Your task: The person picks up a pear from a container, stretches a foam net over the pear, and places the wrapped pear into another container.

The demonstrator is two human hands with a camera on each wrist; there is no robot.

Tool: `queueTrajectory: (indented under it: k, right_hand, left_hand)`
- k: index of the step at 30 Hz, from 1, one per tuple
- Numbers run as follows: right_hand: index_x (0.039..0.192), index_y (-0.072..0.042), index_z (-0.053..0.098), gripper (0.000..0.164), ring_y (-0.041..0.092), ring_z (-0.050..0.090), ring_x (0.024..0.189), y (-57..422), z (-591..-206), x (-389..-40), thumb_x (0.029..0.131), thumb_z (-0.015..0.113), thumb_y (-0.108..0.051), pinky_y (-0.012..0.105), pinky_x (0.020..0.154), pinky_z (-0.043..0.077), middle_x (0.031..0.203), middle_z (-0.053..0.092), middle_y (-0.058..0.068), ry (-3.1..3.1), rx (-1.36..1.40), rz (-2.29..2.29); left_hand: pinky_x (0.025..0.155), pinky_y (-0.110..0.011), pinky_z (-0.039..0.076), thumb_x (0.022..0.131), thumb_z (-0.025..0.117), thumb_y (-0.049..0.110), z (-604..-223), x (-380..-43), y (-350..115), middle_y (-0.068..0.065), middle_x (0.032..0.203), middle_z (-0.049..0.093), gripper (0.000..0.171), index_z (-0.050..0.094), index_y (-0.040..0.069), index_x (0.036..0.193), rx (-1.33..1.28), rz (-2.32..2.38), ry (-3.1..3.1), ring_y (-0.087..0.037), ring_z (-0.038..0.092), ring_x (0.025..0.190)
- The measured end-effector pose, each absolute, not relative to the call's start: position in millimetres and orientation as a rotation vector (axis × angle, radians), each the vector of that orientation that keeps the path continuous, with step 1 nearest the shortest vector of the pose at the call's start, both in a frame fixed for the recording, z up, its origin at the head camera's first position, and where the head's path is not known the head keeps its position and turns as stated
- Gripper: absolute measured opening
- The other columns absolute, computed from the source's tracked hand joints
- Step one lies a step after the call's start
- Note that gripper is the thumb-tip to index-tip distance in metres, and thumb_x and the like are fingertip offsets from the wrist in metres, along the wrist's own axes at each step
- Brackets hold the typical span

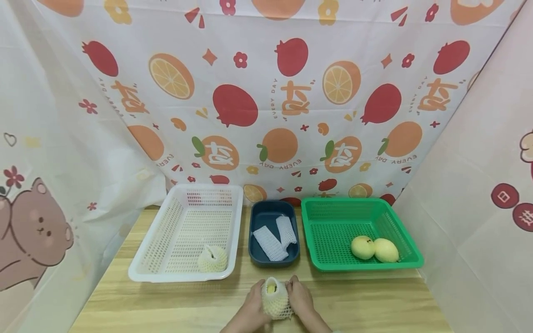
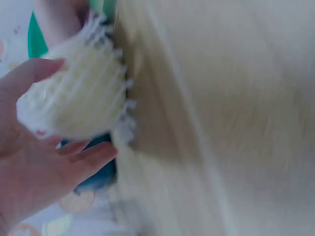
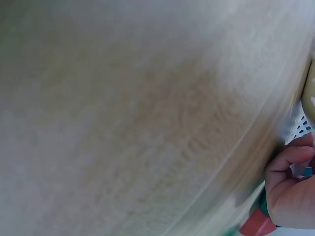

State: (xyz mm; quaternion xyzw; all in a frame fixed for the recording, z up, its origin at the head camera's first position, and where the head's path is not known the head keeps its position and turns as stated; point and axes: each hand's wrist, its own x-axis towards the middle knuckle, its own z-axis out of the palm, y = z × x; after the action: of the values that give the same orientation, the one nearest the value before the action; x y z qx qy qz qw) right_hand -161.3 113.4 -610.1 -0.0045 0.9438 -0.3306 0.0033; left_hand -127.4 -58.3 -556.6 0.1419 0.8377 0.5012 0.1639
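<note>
A pale yellow fruit (image 1: 271, 289) in a white foam net sleeve (image 1: 277, 306) is held low over the front of the table. My left hand (image 1: 252, 306) grips it from the left; in the left wrist view the thumb lies on the net and the fingers are beneath. From the other side, my right hand (image 1: 300, 298) pinches the net's edge. Its fingers (image 3: 290, 160) look curled in the right wrist view, though most of the fruit is cut off there. The fruit's top shows through the net's opening.
A white basket (image 1: 143, 259) at left holds one netted fruit (image 1: 213, 259). The dark blue tray (image 1: 265, 210) in the middle contains two flat foam nets (image 1: 270, 243). Two bare pale yellow fruits (image 1: 363, 248) lie in the green basket (image 1: 329, 267) at right. A printed curtain (image 1: 275, 60) hangs behind.
</note>
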Motion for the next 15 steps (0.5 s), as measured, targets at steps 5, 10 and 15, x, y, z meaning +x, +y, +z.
queueTrajectory:
  k: [5,10,15]
  right_hand:
    - [0.079,-0.007,0.049,0.016,0.013,0.040,0.049,115,-610,-160,0.092,0.054,-0.015,0.028,0.042,0.034,0.058,0.043,-0.002,2.968,-0.039,-1.061]
    - [0.079,-0.008,0.049,0.015,0.013,0.043,0.051,116,-608,-159,0.091,0.056,-0.014,0.029,0.043,0.036,0.061,0.047,-0.001,2.958,-0.024,-1.077]
    - [0.080,-0.009,0.048,0.015,0.014,0.045,0.053,115,-606,-160,0.089,0.058,-0.014,0.031,0.045,0.037,0.064,0.049,-0.002,2.972,-0.012,-1.062]
  left_hand:
    - [0.088,-0.056,0.037,0.067,0.080,0.015,-560,-125,-42,-0.028,0.122,0.037,0.088,0.027,-0.014,0.130,0.384,1.504,2.501,-0.044,0.041,0.108]
    - [0.083,-0.051,0.041,0.063,0.082,0.018,-565,-125,-38,-0.024,0.118,0.043,0.086,0.034,-0.012,0.128,0.354,1.478,2.593,-0.038,0.046,0.102]
    - [0.080,-0.050,0.043,0.059,0.083,0.017,-570,-123,-37,-0.023,0.118,0.043,0.089,0.035,-0.010,0.129,0.291,1.440,2.609,-0.038,0.046,0.102]
